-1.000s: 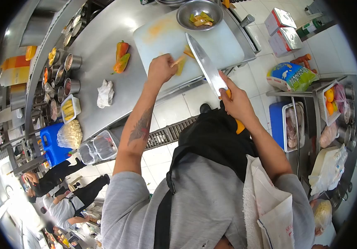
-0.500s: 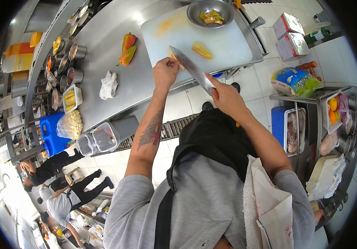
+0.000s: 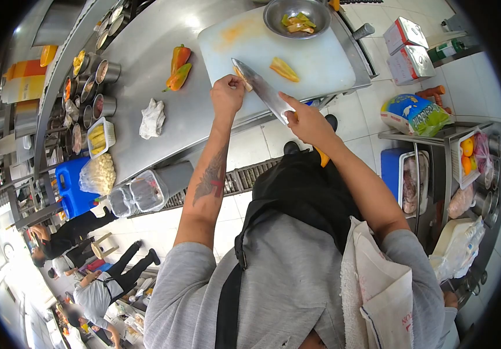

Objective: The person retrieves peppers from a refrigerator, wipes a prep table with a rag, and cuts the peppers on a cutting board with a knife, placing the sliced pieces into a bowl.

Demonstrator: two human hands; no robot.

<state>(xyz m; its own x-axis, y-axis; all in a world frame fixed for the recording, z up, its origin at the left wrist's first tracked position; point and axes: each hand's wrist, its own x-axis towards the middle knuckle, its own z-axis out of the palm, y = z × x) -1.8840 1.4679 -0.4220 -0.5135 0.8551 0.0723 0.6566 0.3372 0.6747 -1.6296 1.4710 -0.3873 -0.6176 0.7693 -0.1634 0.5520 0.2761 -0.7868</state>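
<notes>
My right hand [image 3: 306,121] is wrapped round the handle of a large knife [image 3: 261,88], its blade slanting up and left over the white cutting board [image 3: 320,67]. Against the blade's left side is a small pepper piece [image 3: 242,78], pinched by my left hand [image 3: 228,94] at the board's near left edge. Another yellow-orange pepper piece [image 3: 285,69] lies on the board, right of the blade. At the board's far edge stands a metal bowl [image 3: 272,20] with cut pieces inside. Two orange-green peppers [image 3: 179,67] rest on the steel counter, left of the board.
A crumpled white cloth [image 3: 152,119] lies on the steel counter [image 3: 128,93]. Metal containers [image 3: 104,106] and a basket of yellow food [image 3: 100,138] line the left side. A blue jug [image 3: 75,189] stands below them. Other people [image 3: 96,294] are at lower left. Shelves with food stand at right.
The knife has moved left, from beside the other pepper piece to the small piece at my left hand. That other piece now lies free. The view has shifted a little.
</notes>
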